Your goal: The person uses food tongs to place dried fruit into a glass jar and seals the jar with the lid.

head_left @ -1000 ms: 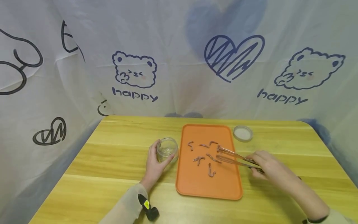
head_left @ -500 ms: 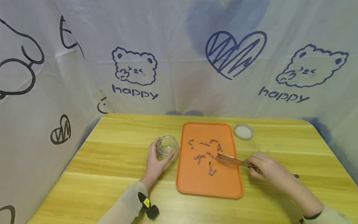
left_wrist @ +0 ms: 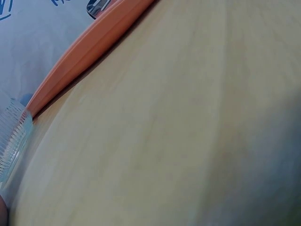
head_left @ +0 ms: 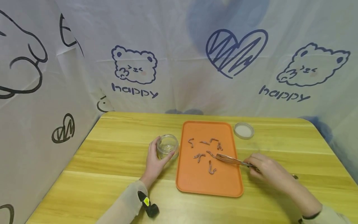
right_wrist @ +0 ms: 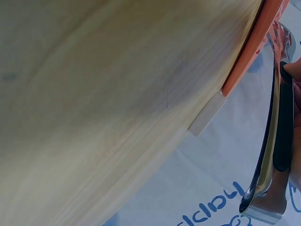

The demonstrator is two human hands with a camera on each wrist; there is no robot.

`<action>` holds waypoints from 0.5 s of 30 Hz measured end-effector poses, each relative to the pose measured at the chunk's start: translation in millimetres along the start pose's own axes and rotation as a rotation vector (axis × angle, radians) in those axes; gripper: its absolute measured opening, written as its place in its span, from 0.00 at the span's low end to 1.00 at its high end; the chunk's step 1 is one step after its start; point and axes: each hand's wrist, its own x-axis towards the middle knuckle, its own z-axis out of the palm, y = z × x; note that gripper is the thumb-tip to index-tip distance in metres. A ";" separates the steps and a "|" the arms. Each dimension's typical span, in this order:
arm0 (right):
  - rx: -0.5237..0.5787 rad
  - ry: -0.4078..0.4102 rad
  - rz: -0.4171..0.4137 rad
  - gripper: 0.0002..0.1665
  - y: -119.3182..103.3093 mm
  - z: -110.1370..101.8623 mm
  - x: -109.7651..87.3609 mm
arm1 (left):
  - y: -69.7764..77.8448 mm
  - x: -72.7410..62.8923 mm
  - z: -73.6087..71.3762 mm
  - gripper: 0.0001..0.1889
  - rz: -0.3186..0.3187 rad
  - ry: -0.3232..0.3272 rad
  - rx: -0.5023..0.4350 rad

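Tongs (head_left: 230, 160) crosswise, pointing toward jar (head_left: 167, 147)

Pinkish-brown strips (head_left: 199, 156), orange tray (head_left: 208, 186), yellow-streaked table (head_left: 117, 133)

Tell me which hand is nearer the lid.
Right. The right hand, gripping the tongs, is on the person's side of the lid; the left hand, holding the jar, is farther off, across the tray to the left.
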 end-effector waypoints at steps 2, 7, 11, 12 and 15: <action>0.007 -0.006 0.012 0.20 -0.7 -1.7 0.3 | 1.4 0.0 -0.6 0.45 -0.003 -0.002 -0.002; 0.012 -0.003 0.040 0.14 -1.9 -4.9 1.2 | 2.1 -0.3 -0.3 0.45 -0.013 0.000 0.003; 0.001 0.017 0.041 0.16 -2.1 -7.4 4.2 | 0.9 -0.6 0.7 0.46 -0.011 0.005 0.011; -0.001 0.023 0.039 0.16 -2.0 -8.2 5.4 | 0.5 -0.7 0.9 0.46 -0.011 0.006 0.013; -0.007 0.034 0.038 0.12 -1.6 -10.9 9.3 | -0.5 -1.2 1.3 0.45 -0.009 0.011 0.016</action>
